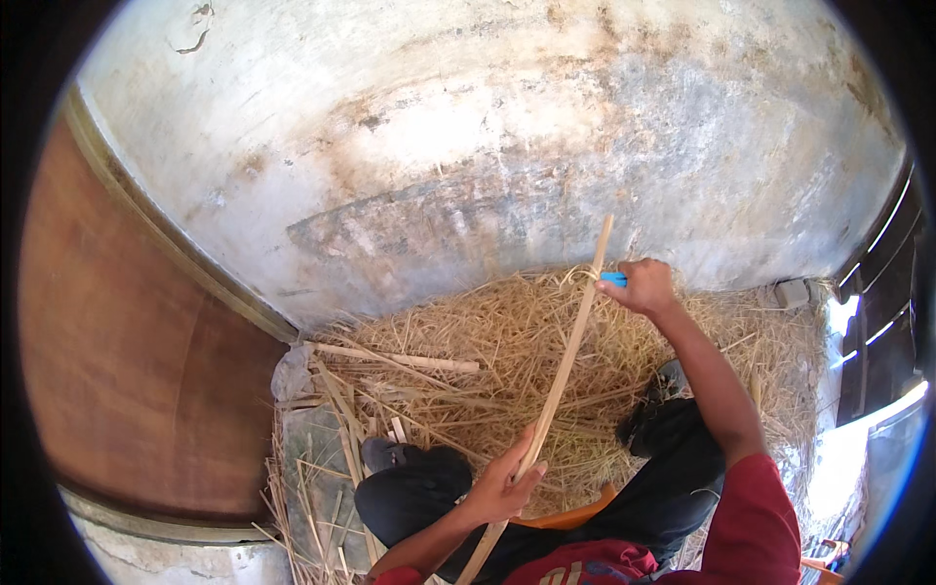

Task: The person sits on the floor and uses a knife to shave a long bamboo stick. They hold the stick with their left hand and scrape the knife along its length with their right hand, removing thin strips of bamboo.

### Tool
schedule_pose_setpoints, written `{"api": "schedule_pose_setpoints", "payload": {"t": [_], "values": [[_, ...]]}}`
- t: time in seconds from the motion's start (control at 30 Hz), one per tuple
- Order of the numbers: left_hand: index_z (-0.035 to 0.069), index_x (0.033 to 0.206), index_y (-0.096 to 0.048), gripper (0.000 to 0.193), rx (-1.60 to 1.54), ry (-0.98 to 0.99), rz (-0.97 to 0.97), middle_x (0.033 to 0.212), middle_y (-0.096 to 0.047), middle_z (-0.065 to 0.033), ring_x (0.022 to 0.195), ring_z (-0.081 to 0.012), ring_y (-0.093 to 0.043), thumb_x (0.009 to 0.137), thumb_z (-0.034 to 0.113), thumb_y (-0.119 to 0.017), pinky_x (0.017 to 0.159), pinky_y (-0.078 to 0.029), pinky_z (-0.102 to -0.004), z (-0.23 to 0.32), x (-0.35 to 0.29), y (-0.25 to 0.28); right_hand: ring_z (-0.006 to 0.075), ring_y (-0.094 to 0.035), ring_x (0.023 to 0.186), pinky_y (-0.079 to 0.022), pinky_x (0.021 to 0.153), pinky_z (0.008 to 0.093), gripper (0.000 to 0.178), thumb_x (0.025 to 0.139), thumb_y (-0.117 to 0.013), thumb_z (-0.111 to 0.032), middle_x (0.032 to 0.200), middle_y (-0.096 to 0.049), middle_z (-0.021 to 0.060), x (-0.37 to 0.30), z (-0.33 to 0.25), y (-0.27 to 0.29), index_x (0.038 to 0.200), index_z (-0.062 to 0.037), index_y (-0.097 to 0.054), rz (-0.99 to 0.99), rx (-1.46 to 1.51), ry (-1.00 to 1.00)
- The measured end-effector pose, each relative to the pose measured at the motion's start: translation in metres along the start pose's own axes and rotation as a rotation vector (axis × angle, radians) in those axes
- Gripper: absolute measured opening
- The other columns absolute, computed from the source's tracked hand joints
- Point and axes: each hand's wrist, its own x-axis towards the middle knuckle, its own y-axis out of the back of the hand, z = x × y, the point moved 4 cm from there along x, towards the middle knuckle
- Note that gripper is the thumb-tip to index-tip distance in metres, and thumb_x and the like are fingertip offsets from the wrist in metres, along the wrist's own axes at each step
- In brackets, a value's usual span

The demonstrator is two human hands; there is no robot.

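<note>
A long pale bamboo strip (566, 366) slants from my lap up toward the wall. My left hand (500, 485) is closed around its lower part. Near its upper end, my right hand (644, 286) is closed on a blue-handled knife (613, 279) set against the strip's right edge; I cannot make out its blade. A thin curled shaving (579, 274) stands off the strip at that spot. The strip's top end rises free above the knife, and its lower end runs out past the bottom edge of the view.
Shavings (458, 317) heap over the floor around my legs. Several bamboo pieces (395, 359) lie at left, by a grey block (314, 444). A stained wall (468, 146) stands ahead, a brown door panel (127, 341) at left. Something orange (575, 511) shows between my legs.
</note>
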Motion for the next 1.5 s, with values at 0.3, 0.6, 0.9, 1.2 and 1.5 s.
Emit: {"api": "schedule_pose_setpoints", "payload": {"t": [0.3,0.6,0.9,1.2,1.5], "values": [[-0.005,0.146,-0.018,0.064,0.039,0.119,-0.153,0.152,-0.024,-0.0165,0.135,-0.0184,-0.03,0.095,0.01,-0.054,0.108,-0.026,-0.0295,0.005,-0.008,-0.016,0.0358,-0.066,0.081,-0.051,0.068,0.0466,0.079,0.082,-0.039,-0.075,0.068,-0.065,0.0189,0.006,0.129,0.024,0.075,-0.002,-0.069,0.068,-0.044,-0.569],[0.005,0.149,-0.019,0.063,0.086,0.026,0.035,0.107,-0.06,-0.0075,0.076,-0.0061,-0.055,0.095,0.003,-0.05,0.067,-0.046,-0.0207,0.001,0.004,0.013,0.0288,-0.063,0.066,-0.05,0.065,0.0436,0.084,0.081,-0.037,-0.08,0.065,-0.062,0.0172,-0.023,0.045,0.03,0.071,-0.0017,-0.066,-0.337,0.17,-0.45],[0.01,0.151,-0.012,0.067,-0.148,0.05,0.015,0.07,-0.049,0.0014,0.05,-0.0024,-0.043,0.096,0.006,-0.049,0.045,-0.039,-0.0204,0.026,0.01,0.012,0.0261,-0.055,0.041,-0.043,0.041,0.0369,0.069,0.072,-0.056,-0.076,0.045,-0.051,0.0082,-0.057,-0.117,0.046,0.052,-0.0104,-0.056,-0.191,0.17,0.287],[0.01,0.151,-0.01,0.066,-0.261,0.126,-0.023,0.057,-0.042,0.0041,0.042,-0.0032,-0.038,0.097,0.009,-0.049,0.037,-0.034,-0.0207,0.02,0.001,0.015,0.0232,-0.053,0.038,-0.043,0.042,0.0364,0.07,0.074,-0.053,-0.076,0.044,-0.05,0.0066,-0.013,-0.06,0.03,0.051,-0.01,-0.056,-0.011,0.122,0.066],[0.008,0.15,-0.01,0.067,-0.238,0.107,-0.008,0.058,-0.043,0.0029,0.041,-0.0032,-0.039,0.096,0.008,-0.049,0.038,-0.036,-0.0207,0.026,-0.006,0.019,0.0218,-0.058,0.044,-0.043,0.043,0.0347,0.075,0.075,-0.046,-0.081,0.047,-0.054,0.0052,-0.042,-0.106,0.027,0.066,-0.0098,-0.068,-0.178,0.147,0.15]]}}
